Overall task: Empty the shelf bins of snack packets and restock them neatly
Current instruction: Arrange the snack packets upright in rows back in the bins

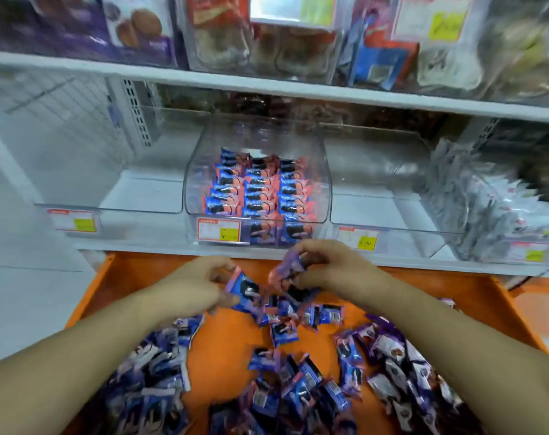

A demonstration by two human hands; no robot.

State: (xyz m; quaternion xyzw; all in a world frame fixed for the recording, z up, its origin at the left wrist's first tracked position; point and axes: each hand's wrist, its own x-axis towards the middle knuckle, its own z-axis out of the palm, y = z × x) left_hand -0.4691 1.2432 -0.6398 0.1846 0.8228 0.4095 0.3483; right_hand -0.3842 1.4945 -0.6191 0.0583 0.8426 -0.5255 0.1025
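1. While both hands pinch packets over the orange tray near its far edge, the left hand one blue packet, the right hand a pink packet, either could slip back into the loose packets.
2. Just beyond, the middle bin holds neat rows; a careless drop could topple them.
3. Its raised front lip stands in the way; the side bins look bare.

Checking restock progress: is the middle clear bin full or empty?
Partly full: the middle bin holds neat rows of packets, well below its rim.
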